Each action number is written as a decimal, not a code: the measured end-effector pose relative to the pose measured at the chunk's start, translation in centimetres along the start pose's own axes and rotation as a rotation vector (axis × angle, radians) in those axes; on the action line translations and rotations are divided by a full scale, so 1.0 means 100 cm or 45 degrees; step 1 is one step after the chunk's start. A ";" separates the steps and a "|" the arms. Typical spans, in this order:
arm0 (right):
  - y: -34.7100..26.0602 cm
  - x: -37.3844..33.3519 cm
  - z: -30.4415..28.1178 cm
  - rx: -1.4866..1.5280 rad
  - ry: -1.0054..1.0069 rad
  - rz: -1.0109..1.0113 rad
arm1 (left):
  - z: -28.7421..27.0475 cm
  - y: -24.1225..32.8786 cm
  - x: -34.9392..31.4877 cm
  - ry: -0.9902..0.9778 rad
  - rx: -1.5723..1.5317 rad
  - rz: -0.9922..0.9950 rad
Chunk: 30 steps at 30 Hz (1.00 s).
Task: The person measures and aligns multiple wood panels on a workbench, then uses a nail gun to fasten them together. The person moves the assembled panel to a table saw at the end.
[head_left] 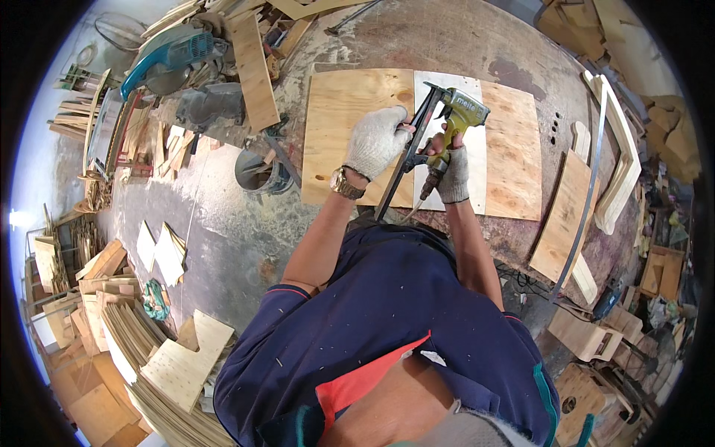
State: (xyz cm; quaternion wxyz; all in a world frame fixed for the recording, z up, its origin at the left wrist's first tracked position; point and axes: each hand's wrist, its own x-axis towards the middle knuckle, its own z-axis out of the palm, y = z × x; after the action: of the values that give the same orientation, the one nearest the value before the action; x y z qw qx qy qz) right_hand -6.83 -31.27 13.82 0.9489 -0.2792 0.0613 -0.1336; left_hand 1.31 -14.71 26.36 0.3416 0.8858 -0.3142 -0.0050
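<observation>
My right hand (pixel 454 173), in a fingerless-looking knit glove, is wrapped round the handle of a yellow-green pneumatic nail gun (pixel 468 112). Its long black magazine (pixel 406 160) slants down toward my waist, and an air fitting (pixel 430 183) hangs below the grip. My left hand (pixel 378 141), also gloved, has its fingers closed at the magazine's side; whether a small strip is pinched there is too small to tell. Beneath the tool lie plywood panels, one to the left (pixel 350 97) and one to the right (pixel 514 149), with a white strip (pixel 488 179) between them.
The panels rest on a worn worktable (pixel 514 45). A board (pixel 570 201) and angled wooden frame pieces (pixel 625 149) lie to the right. At left are a bucket (pixel 261 175), a teal power saw (pixel 167 56) and a plank (pixel 253 71). Stacked plywood offcuts (pixel 190 357) stand at lower left.
</observation>
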 end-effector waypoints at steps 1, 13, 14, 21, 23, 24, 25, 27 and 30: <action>0.001 -0.001 0.000 0.008 0.001 0.006 | -0.003 0.002 0.000 -0.009 -0.008 0.017; 0.007 0.003 0.006 0.239 -0.052 0.117 | -0.003 -0.002 0.010 -0.036 -0.041 0.176; 0.007 0.004 0.007 0.328 -0.041 0.128 | -0.002 -0.006 0.010 -0.057 -0.195 0.122; 0.019 0.015 -0.004 0.582 -0.120 0.205 | 0.021 -0.039 -0.015 -0.283 -0.753 -0.263; 0.023 0.012 0.006 0.578 -0.089 0.317 | 0.029 -0.050 -0.019 -0.130 -0.953 -0.332; 0.028 0.011 0.012 0.620 -0.089 0.387 | 0.032 -0.056 -0.020 -0.051 -1.051 -0.367; 0.028 0.009 0.013 0.532 -0.049 0.439 | 0.026 -0.046 -0.020 0.022 -0.991 -0.418; 0.038 0.009 0.017 0.530 -0.054 0.628 | 0.039 -0.067 -0.021 0.261 -1.012 -0.390; 0.057 0.008 0.025 0.489 0.072 0.838 | 0.033 -0.081 -0.025 0.561 -1.081 -0.376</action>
State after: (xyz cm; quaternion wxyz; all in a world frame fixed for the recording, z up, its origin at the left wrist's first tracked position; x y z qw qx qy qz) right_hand -4.33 -25.59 12.80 0.9740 -0.0580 0.1475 0.1617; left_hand 3.01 -10.71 18.39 0.7257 0.6837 -0.0760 0.0064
